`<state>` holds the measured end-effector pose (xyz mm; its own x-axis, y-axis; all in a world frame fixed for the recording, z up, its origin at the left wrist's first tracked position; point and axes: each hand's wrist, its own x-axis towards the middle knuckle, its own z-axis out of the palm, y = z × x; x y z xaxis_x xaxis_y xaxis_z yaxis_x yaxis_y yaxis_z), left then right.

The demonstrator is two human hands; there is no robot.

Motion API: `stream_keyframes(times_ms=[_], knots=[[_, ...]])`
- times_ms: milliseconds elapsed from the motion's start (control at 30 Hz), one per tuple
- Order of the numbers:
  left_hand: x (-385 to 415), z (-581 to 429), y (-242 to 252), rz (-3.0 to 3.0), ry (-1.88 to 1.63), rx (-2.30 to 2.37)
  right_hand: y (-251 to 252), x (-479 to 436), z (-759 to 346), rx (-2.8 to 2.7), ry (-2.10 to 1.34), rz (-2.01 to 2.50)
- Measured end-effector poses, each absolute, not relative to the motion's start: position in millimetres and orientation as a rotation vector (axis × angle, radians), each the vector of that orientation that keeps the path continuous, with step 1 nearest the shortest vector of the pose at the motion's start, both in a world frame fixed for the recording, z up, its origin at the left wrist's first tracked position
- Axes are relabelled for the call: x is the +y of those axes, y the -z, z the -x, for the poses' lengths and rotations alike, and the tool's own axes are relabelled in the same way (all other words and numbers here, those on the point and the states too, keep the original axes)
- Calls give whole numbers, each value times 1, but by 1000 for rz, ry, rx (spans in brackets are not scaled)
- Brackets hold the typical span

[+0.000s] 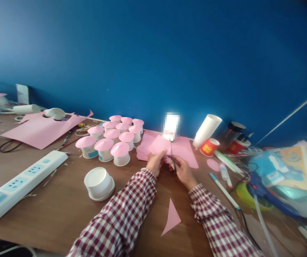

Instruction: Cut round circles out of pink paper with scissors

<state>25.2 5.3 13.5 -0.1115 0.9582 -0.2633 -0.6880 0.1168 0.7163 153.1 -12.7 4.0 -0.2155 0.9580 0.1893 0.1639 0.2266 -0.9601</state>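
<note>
My left hand [155, 162] pinches a piece of pink paper [160, 143] in front of a bright, pixelated upright object [171, 125]. In my right hand [184, 172] is a pair of scissors [172, 160], its blades pointing away from me at the paper's right side. Whether the blades are cutting into the paper is too small to tell. Beneath and behind both hands lie more pink sheets [188, 150]. A pink paper scrap [172, 218] with pointed corners rests on the table between my forearms.
Several white cups with pink cone tops [119, 150] stand left of my hands. Nearer are upturned white containers [99, 182] and a power strip [30, 182]. To the right are stacked paper cups [208, 130], a red cup [209, 146], markers [224, 191] and a blue glue gun [271, 196] with its cord.
</note>
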Motion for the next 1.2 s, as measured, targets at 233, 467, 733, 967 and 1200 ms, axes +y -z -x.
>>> stream_keyframes(times_ms=[233, 467, 733, 967, 1200], knots=[[6, -25, -13, -392, -1450, 874, -3, -12, -154, -1599, -1080, 1075], [5, -24, -14, -395, -1456, 836, -4, -12, -154, -1602, -1090, 1068], [5, -24, -14, -403, -1470, 811, -3, -13, -155, -1608, -1075, 1098], [6, -25, -13, -405, -1464, 863, -2, -12, -154, -1602, -1070, 1106], [6, -24, -14, -386, -1456, 881, -4, -13, -154, -1588, -1106, 1090]])
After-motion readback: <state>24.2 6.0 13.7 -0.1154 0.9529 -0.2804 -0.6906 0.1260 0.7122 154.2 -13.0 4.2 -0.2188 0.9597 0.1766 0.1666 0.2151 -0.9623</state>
